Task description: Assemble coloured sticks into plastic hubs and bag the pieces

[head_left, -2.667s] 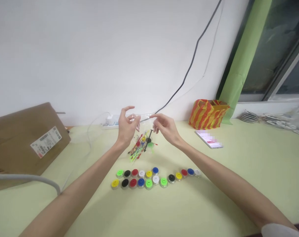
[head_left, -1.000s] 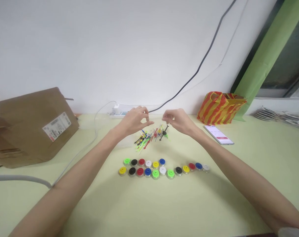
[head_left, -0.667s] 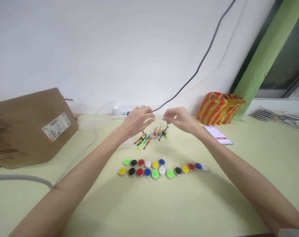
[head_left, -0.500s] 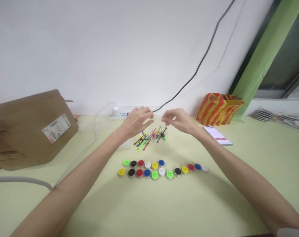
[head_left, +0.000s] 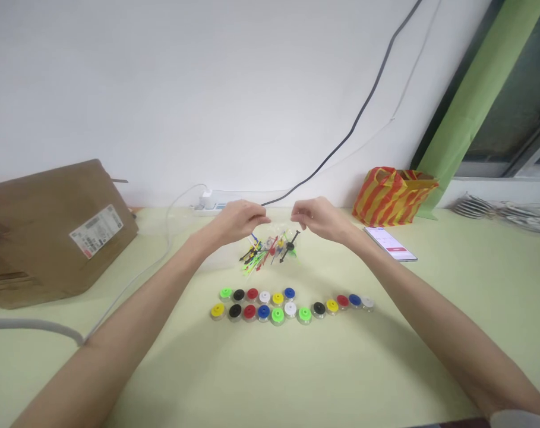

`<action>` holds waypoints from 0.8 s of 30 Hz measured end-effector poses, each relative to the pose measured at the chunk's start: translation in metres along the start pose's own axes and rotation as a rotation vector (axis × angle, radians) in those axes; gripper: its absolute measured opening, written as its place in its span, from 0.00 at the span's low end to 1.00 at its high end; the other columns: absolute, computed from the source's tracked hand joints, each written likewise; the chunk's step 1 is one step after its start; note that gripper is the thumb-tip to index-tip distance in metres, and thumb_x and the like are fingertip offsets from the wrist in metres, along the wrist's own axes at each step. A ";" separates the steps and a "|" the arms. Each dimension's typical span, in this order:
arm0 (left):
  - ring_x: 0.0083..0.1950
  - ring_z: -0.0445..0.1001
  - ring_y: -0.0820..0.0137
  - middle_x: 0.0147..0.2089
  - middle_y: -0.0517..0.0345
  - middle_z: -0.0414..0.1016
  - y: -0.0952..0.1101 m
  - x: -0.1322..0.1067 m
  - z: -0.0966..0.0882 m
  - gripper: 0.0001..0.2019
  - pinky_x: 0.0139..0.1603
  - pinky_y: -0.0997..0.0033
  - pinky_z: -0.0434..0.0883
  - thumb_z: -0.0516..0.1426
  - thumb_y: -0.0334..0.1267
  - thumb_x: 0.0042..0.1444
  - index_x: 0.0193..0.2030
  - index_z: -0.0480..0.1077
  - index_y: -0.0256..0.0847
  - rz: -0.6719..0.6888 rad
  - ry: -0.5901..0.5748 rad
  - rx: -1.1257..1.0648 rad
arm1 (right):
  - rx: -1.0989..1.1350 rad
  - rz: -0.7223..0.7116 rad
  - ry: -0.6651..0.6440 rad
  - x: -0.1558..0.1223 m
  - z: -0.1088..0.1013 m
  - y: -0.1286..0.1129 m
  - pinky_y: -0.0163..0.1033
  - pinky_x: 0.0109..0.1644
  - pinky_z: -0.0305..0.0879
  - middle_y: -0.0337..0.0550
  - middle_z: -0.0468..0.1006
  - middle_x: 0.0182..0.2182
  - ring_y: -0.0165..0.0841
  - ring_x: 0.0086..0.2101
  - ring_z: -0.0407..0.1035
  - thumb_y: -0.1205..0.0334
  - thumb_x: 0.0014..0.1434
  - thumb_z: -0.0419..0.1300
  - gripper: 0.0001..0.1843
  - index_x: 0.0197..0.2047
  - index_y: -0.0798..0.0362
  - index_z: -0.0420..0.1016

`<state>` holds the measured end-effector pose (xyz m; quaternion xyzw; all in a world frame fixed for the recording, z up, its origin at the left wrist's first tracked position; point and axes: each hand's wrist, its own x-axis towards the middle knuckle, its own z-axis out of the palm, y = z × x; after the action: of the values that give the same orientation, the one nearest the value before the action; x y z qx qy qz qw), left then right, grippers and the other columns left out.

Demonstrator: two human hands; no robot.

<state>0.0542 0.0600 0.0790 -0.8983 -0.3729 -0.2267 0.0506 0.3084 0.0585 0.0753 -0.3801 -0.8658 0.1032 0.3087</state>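
My left hand [head_left: 238, 221] and my right hand [head_left: 321, 217] hover side by side, fingers curled and tips pointing at each other, just above a loose pile of thin coloured plastic sticks [head_left: 265, 255]. Neither hand touches the pile. A black spoked piece [head_left: 290, 246] lies at the pile's right side. A faint clear film may lie between my fingertips, too thin to tell. Nearer me, two wavy rows of small round discs with coloured caps and clear bases [head_left: 277, 315] sit on the table.
A pale green table [head_left: 457, 297] holds a brown cardboard parcel [head_left: 51, 235] at left, a power strip [head_left: 210, 208] against the wall, a red-and-yellow striped bag [head_left: 394, 197], and a smartphone [head_left: 390, 244] at right. A grey cable [head_left: 29, 324] crosses the lower left.
My hands have moved down and closer to the pile, and the clear piece seen between them earlier is no longer distinct. The whole view has shifted slightly as my head moved.
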 end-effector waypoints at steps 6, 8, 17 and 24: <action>0.26 0.57 0.75 0.21 0.65 0.59 0.022 0.005 0.017 0.18 0.31 0.73 0.58 0.53 0.42 0.65 0.24 0.62 0.39 0.051 -0.001 -0.332 | 0.321 0.015 -0.033 -0.001 -0.022 0.023 0.40 0.45 0.66 0.47 0.80 0.42 0.35 0.40 0.72 0.53 0.58 0.66 0.13 0.31 0.54 0.76; 0.26 0.60 0.76 0.22 0.64 0.63 0.031 0.006 0.019 0.16 0.31 0.74 0.60 0.54 0.41 0.65 0.25 0.65 0.38 0.069 -0.017 -0.384 | 0.510 0.035 -0.027 -0.003 -0.026 0.031 0.42 0.49 0.67 0.50 0.78 0.47 0.36 0.43 0.72 0.49 0.56 0.68 0.16 0.32 0.54 0.76; 0.23 0.58 0.76 0.20 0.65 0.61 0.055 0.006 0.012 0.18 0.28 0.72 0.56 0.53 0.40 0.65 0.23 0.62 0.39 0.158 -0.061 -0.211 | 0.620 0.497 0.067 -0.009 -0.008 0.101 0.34 0.30 0.64 0.42 0.77 0.27 0.28 0.25 0.67 0.46 0.55 0.67 0.19 0.33 0.52 0.69; 0.23 0.56 0.75 0.21 0.64 0.60 0.104 0.006 -0.006 0.18 0.29 0.69 0.55 0.51 0.36 0.67 0.23 0.58 0.40 0.306 -0.129 -0.075 | 0.270 0.749 0.010 -0.037 -0.001 0.142 0.35 0.29 0.63 0.46 0.76 0.22 0.34 0.26 0.70 0.61 0.53 0.69 0.11 0.25 0.57 0.73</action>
<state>0.1282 -0.0126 0.0947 -0.9586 -0.2255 -0.1719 0.0272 0.4122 0.1297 0.0002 -0.6263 -0.6443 0.3196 0.3009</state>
